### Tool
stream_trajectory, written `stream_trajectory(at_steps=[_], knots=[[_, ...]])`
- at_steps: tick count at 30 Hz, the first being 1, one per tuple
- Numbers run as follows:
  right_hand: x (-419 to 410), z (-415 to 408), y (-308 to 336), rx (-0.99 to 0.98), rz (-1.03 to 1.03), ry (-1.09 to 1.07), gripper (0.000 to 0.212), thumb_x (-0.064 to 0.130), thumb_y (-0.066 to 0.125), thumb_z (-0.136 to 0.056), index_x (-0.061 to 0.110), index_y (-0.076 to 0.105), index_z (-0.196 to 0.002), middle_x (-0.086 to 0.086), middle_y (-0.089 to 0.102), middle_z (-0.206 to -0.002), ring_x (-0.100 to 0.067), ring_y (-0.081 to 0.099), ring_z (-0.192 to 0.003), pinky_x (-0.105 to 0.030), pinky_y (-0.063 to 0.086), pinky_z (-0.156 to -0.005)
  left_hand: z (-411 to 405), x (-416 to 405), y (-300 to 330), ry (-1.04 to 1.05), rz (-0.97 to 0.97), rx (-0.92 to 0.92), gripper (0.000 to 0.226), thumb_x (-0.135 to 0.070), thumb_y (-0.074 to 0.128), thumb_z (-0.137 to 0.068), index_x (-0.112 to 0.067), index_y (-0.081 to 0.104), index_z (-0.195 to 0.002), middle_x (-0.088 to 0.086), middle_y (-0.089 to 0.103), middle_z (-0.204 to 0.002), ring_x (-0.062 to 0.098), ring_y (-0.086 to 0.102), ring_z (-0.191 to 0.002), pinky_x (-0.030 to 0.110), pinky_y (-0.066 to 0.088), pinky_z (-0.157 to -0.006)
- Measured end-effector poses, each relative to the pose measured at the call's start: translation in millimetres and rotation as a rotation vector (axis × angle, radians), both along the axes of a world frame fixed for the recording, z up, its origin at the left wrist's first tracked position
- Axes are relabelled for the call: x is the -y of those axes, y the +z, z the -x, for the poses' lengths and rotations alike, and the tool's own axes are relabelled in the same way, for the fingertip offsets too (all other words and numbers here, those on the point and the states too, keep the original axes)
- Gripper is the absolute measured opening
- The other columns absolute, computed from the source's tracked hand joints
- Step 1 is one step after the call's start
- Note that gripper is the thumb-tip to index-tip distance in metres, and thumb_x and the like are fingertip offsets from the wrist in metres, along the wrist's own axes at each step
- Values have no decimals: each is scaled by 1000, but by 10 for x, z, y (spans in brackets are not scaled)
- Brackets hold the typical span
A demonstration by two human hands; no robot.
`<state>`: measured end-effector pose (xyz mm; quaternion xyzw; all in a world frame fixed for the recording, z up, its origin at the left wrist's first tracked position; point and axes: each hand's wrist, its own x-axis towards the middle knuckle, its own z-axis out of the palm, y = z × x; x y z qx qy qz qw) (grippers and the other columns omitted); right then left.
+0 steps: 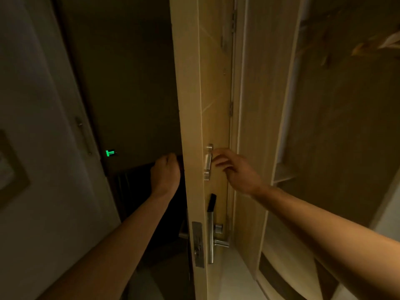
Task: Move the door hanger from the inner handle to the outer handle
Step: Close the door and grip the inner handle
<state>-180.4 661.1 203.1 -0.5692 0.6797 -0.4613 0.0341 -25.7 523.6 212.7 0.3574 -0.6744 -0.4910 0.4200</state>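
Note:
The wooden door [214, 105] stands ajar, and I see it almost edge-on. On its inner face, low down, the silver inner handle [221, 243] sticks out beside a long lock plate [210, 234] with a black top. A stub of the outer handle [183, 235] shows on the dark far side. My left hand [166, 172] is curled into a fist against the outer face, at the door's edge. What it holds is hidden. My right hand [234, 169] is spread, with its fingertips at a metal security latch [208, 162] on the inner face. I cannot make out the door hanger.
A pale wall [39, 148] with a switch plate is on the left. Through the gap is a dark corridor with a green lit sign [110, 153]. To the right are the door frame and a wooden wardrobe [335, 137]. A light floor [233, 278] shows below.

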Motion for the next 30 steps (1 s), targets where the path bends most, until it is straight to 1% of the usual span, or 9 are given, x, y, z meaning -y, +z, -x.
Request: stream_trajectory(at_steps=[3, 8, 11, 15, 18, 20, 23, 27, 30], knots=[[420, -192, -50, -32, -16, -8, 66, -11, 42, -84, 28, 40, -138, 3, 61, -120, -7, 60, -106, -4, 43, -79, -297, 259, -58, 22, 4, 8, 47, -42, 36, -85, 0, 58, -86, 24, 67, -91, 39, 65, -85, 60, 53, -82], [1010, -451, -258, -39, -52, 55, 67, -3, 48, -85, 29, 34, -143, 6, 60, -119, -2, 57, -99, 2, 41, -72, -636, 657, -191, 30, 6, 42, 42, -37, 37, -91, -4, 62, -84, 18, 70, -86, 33, 67, -81, 57, 55, -82], [1343, -506, -360, -34, -64, 87, 61, 0, 49, -85, 26, 38, -139, 5, 61, -120, -8, 60, -102, -4, 41, -75, -756, 908, -270, 60, -2, 49, 38, -34, 38, -93, -8, 64, -83, 14, 71, -86, 29, 67, -83, 56, 54, -83], [1807, -502, -587, -64, -119, 139, 41, 1, 51, -84, 21, 52, -121, -1, 60, -119, -16, 60, -105, -17, 43, -79, -863, 1248, -375, 152, -26, 33, 33, -28, 40, -94, -9, 65, -84, 13, 70, -88, 28, 66, -84, 56, 53, -85], [2189, -482, -809, -141, -158, 188, 32, -2, 55, -86, 12, 59, -115, -5, 60, -119, -19, 59, -105, -14, 39, -83, -904, 1576, -507, 219, -72, 75, 32, -25, 41, -95, -3, 64, -91, 20, 69, -95, 34, 65, -88, 56, 53, -85], [2434, -473, -888, -191, -161, 253, 25, -1, 56, -87, 9, 64, -108, -7, 61, -117, -17, 57, -102, -15, 37, -86, -918, 1792, -611, 280, -45, 147, 28, -23, 45, -96, -3, 62, -90, 20, 68, -97, 32, 66, -86, 50, 56, -82], [2824, -436, -980, -256, -151, 332, 17, 2, 59, -86, 12, 68, -97, -5, 64, -108, -18, 56, -100, -28, 43, -91, -928, 2045, -774, 401, -8, 229, 19, -25, 44, -92, -17, 60, -84, 18, 69, -98, 36, 66, -87, 52, 56, -80], [3333, -386, -1129, -247, -100, 376, 14, 4, 54, -88, 16, 61, -93, 2, 59, -96, -15, 56, -80, -25, 45, -71, -898, 2404, -1029, 516, -61, 274, 31, -29, 42, -92, -7, 64, -93, 19, 70, -96, 37, 66, -87, 54, 55, -80], [3692, -280, -1377, -233, -235, 349, 8, 16, 48, -93, 19, 55, -93, 4, 62, -77, -12, 59, -62, -28, 49, -56, -830, 2690, -1257, 603, -142, 251, 35, -27, 43, -92, -2, 65, -81, 14, 70, -82, 30, 67, -76, 47, 56, -76]])
